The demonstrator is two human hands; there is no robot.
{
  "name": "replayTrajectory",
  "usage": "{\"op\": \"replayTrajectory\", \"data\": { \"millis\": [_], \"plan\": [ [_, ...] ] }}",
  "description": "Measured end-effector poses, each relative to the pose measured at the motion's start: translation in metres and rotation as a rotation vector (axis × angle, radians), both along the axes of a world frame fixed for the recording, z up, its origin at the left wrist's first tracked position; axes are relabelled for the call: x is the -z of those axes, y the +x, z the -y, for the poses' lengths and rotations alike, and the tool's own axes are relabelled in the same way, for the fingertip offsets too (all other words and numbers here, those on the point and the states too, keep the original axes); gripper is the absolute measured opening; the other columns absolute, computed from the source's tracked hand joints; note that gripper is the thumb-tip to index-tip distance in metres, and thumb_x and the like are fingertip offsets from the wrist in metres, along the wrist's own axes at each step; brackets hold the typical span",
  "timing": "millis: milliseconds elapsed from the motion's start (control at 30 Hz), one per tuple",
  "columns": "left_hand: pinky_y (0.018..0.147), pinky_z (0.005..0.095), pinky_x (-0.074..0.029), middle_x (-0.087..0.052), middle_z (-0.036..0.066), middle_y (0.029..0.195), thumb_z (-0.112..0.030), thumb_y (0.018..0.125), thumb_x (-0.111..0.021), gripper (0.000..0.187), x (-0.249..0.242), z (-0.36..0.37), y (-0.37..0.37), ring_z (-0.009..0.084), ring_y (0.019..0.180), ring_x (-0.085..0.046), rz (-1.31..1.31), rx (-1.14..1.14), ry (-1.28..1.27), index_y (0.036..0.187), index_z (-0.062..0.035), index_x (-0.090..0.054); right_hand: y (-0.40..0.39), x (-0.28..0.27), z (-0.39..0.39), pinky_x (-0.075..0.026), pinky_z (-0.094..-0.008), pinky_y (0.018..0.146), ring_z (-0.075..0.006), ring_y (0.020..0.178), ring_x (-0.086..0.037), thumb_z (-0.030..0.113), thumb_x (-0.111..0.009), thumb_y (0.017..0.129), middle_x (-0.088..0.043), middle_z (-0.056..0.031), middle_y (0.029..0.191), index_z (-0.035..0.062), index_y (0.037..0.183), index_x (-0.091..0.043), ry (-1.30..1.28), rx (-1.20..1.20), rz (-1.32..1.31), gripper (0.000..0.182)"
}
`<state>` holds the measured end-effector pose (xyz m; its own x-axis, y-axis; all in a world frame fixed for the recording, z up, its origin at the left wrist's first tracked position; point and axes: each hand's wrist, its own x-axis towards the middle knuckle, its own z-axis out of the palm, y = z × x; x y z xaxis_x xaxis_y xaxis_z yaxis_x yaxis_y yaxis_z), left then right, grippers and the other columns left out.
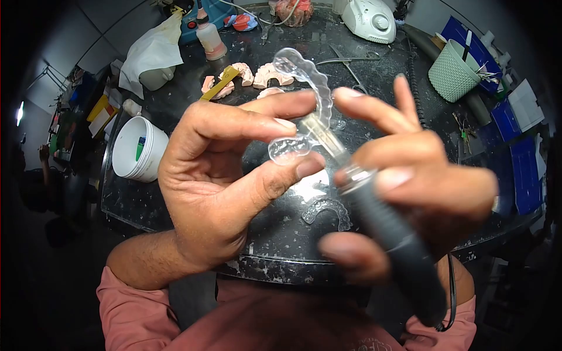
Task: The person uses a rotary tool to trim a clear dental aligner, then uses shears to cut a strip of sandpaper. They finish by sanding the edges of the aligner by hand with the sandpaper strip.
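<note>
plastic tray (pixel 321 88), partly hidden, is pinched by the half-closed left hand (pixel 213 167). the blurred right hand (pixel 427 175) curls round a black handpiece (pixel 393 234).

Room around the scissors (pixel 349 60) on the bench.
To their right, a hand could pass between them and the coiled cord (pixel 412 70), with the basket (pixel 453 73) as an obstacle farther right; behind them stands the white machine (pixel 370 22), to their left lie plaster models (pixel 262 76), and in front the raised left hand (pixel 202 175), right hand (pixel 427 175) and black tool (pixel 401 240) block the way.
</note>
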<state>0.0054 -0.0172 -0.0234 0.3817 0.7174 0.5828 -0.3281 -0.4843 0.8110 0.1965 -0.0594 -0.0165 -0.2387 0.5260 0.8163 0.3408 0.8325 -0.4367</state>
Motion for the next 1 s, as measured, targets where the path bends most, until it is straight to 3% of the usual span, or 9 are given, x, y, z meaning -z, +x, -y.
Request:
{"op": "replayTrajectory", "data": {
  "millis": [100,133,200,267,400,467,567,867,1000],
  "plan": [
    [0.099,0.0427,-0.045,-0.061,0.026,0.117,0.003,0.080,-0.068,0.031,0.004,-0.003,0.003,0.0310,0.108,-0.062,0.035,0.079,-0.056,0.103,-0.0046,-0.050,-0.007,0.002,-0.003,-0.028,-0.0565,0.108,-0.0290,0.102,-0.061,0.042,-0.058,0.094,-0.062,-0.0110,0.090,0.0074,0.126,-0.036,0.045,0.094,-0.226,0.052],
    [0.098,0.0444,-0.045,-0.062,0.026,0.114,0.004,0.079,-0.068,0.031,0.002,-0.001,0.005,0.0323,0.107,-0.063,0.056,0.112,-0.123,0.102,-0.0051,-0.049,-0.007,-0.002,0.003,-0.031,-0.0488,0.108,-0.0274,0.104,-0.061,0.036,-0.050,0.098,-0.062,-0.0127,0.091,0.0042,0.128,-0.036,-0.227,0.145,-0.384,0.046],
    [0.098,0.0438,-0.046,-0.062,0.026,0.113,0.004,0.078,-0.068,0.032,0.003,-0.001,0.005,0.0318,0.106,-0.063,0.052,0.167,-0.150,0.102,-0.0051,-0.049,-0.003,-0.010,0.005,-0.034,-0.0421,0.106,-0.0198,0.098,-0.060,0.015,-0.058,0.093,-0.061,-0.0111,0.092,0.0037,0.120,-0.044,-0.409,0.091,-0.426,0.033],
    [0.098,0.0414,-0.047,-0.062,0.024,0.113,0.007,0.077,-0.067,0.036,0.002,0.003,0.006,0.0297,0.105,-0.064,0.047,0.202,-0.231,0.105,-0.0041,-0.048,-0.008,-0.017,0.009,-0.035,-0.0399,0.105,-0.0148,0.093,-0.057,0.000,-0.062,0.082,-0.058,-0.0077,0.093,0.0049,0.116,-0.048,-0.605,-0.027,-0.645,0.037],
    [0.095,0.0385,-0.050,-0.063,0.023,0.111,0.009,0.078,-0.064,0.035,0.000,0.005,0.007,0.0283,0.105,-0.064,-0.015,0.172,-0.169,0.108,-0.0005,-0.048,-0.004,-0.017,0.010,-0.036,-0.0396,0.104,-0.0147,0.094,-0.057,0.001,-0.063,0.082,-0.057,-0.0065,0.094,0.0055,0.118,-0.047,-0.635,-0.009,-0.601,0.039],
    [0.095,0.0380,-0.050,-0.063,0.022,0.110,0.009,0.078,-0.064,0.033,-0.002,0.008,0.008,0.0275,0.105,-0.064,0.016,0.207,-0.241,0.107,-0.0005,-0.049,-0.002,-0.009,0.005,-0.036,-0.0403,0.104,-0.0148,0.095,-0.057,0.001,-0.063,0.082,-0.057,-0.0060,0.093,0.0064,0.119,-0.046,-0.442,0.021,-0.435,0.041],
    [0.096,0.0375,-0.048,-0.064,0.020,0.109,0.009,0.080,-0.063,0.031,-0.005,0.007,0.005,0.0252,0.107,-0.063,0.030,0.255,-0.366,0.106,-0.0011,-0.051,-0.008,-0.012,0.009,-0.035,-0.0408,0.105,-0.0149,0.095,-0.057,0.001,-0.063,0.082,-0.056,-0.0055,0.093,0.0071,0.120,-0.045,-0.441,0.045,-0.463,0.043],
    [0.100,0.0352,-0.043,-0.061,0.018,0.115,0.012,0.077,-0.063,0.034,0.001,0.002,0.004,0.0218,0.112,-0.058,-0.051,0.250,-0.223,0.108,0.0001,-0.052,-0.006,-0.008,0.008,-0.037,-0.0392,0.103,-0.0162,0.099,-0.056,-0.007,-0.065,0.079,-0.055,-0.0077,0.099,0.0079,0.120,-0.043,-0.492,-0.004,-0.474,0.049],
    [0.100,0.0347,-0.042,-0.060,0.017,0.115,0.002,0.083,-0.063,0.040,-0.001,0.007,0.007,0.0213,0.112,-0.058,0.024,0.271,-0.332,0.119,0.0037,-0.046,-0.007,-0.004,0.006,-0.038,-0.0390,0.102,-0.0168,0.099,-0.056,-0.009,-0.067,0.077,-0.055,-0.0076,0.097,0.0090,0.119,-0.043,-0.467,-0.037,-0.511,0.051]
  ]
}}
